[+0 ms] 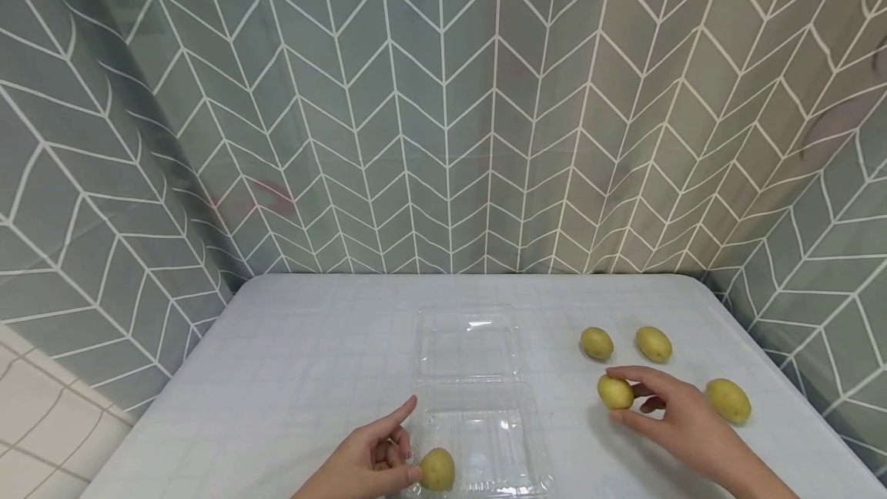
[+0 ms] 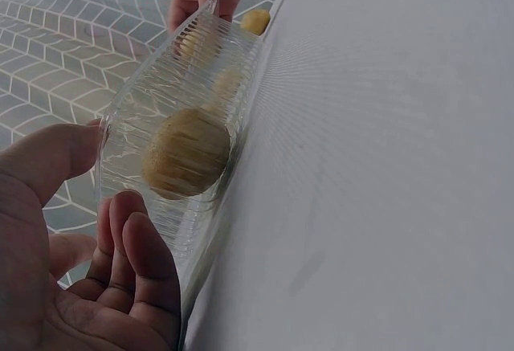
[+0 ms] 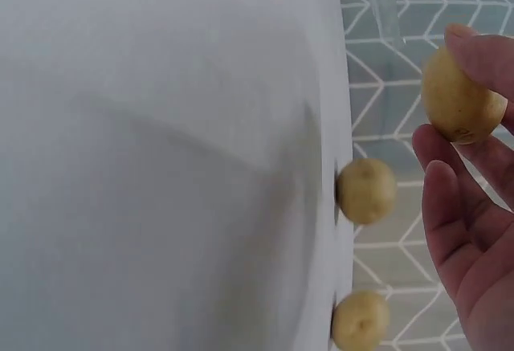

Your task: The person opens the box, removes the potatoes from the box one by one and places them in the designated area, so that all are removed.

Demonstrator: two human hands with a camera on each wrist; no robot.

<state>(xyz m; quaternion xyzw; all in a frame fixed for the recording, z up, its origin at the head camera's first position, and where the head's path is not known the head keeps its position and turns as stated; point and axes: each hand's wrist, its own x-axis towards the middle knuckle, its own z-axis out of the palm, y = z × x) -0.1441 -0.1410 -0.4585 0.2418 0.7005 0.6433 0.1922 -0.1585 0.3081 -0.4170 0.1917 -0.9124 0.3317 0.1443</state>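
Note:
In the head view my right hand (image 1: 668, 414) pinches a small yellow potato (image 1: 615, 392) between thumb and fingertips; the right wrist view shows this potato (image 3: 459, 98) held above the table. My left hand (image 1: 370, 453) is at the left edge of a clear plastic clamshell container (image 1: 478, 449), its index finger extended. A fingertip touches the clear rim in the left wrist view, while the other fingers bend loosely beside it. Inside the container's near left corner lies another potato (image 1: 437, 470), seen through the plastic wall as a potato (image 2: 186, 154).
On the table's right side lie three more potatoes: one (image 1: 597, 343) beyond my right hand, one (image 1: 654, 344) farther right, and one (image 1: 728, 400) beside the wrist. The container's lid (image 1: 467, 345) lies folded back. A patterned curtain (image 1: 443, 114) hangs behind the white table (image 1: 291, 360).

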